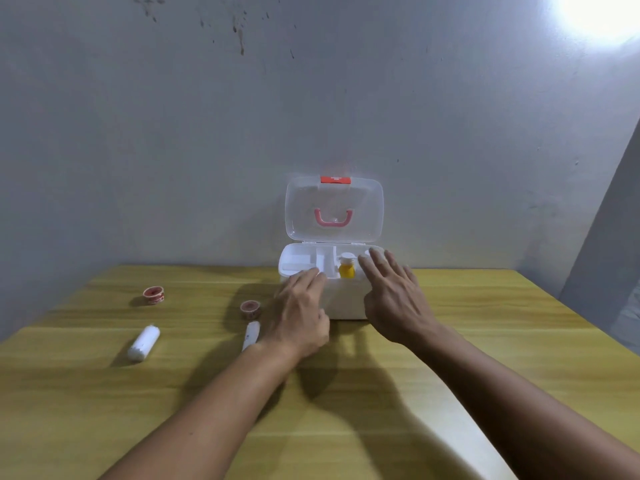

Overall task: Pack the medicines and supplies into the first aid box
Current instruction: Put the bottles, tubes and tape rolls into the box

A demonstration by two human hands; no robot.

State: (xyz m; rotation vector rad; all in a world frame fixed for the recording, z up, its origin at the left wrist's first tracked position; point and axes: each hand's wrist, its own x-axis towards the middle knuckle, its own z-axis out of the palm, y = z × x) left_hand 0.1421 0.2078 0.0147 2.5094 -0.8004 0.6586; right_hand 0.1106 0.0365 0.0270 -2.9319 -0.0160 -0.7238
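A white plastic first aid box (346, 299) stands at the far middle of a yellowish wood-grain table (485, 323), close to a grey wall (173, 133). Its clear lid (363, 209) is swung up and stands open, showing a pink carry handle (333, 218) through the plastic and a red latch (335, 180) on its top edge; a small white mark sits on the latch but is too blurred to read. Inside, a white divided tray (301, 263) fills the top of the box, and a small yellow bottle with a white cap (346, 266) stands upright in a compartment right of the middle.

The left hand (299, 317) rests on the front rim of the box with its fingers curled loosely over the edge, gripping nothing that can be seen. The right hand (394, 299) hovers flat over the right end of the box, fingers spread and empty, fingertips near a white rounded thing beside the bottle.

On the table left of the box lie two small round red-and-white tape rolls, one far left (153, 294) and one near the left hand (250, 308), and two white gauze rolls, a larger one (143, 342) and a slimmer one (251, 335) just beside the left wrist. Print on the rolls is too small to read.
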